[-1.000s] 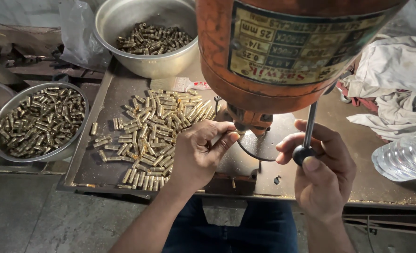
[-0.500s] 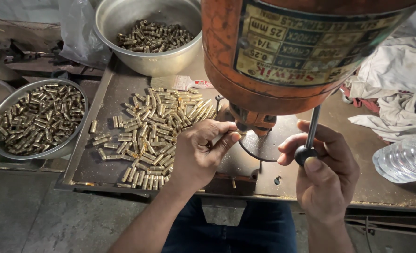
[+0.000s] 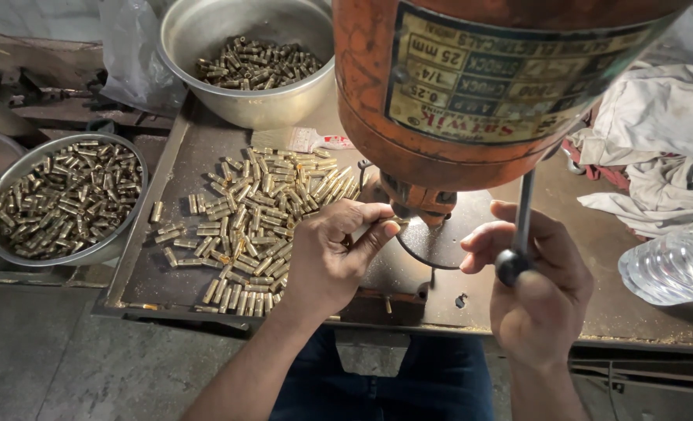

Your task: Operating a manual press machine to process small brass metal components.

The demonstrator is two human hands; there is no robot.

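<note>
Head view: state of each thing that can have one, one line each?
Left hand: fingers pinched at the spot under the orange drill press head.
Right hand: closed around the black-knobbed feed lever.
Upper round metal bowl: partly filled with small brass pieces.
Left round metal bowl: nearly full of brass pieces.
Loose brass pieces: scattered on the tray.
Clear plastic bottle: lying on its side.

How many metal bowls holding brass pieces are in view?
2 metal bowls: a deep bowl at the tray's far edge and a shallow bowl left of it. A third may be cut off at the left frame edge.
</note>
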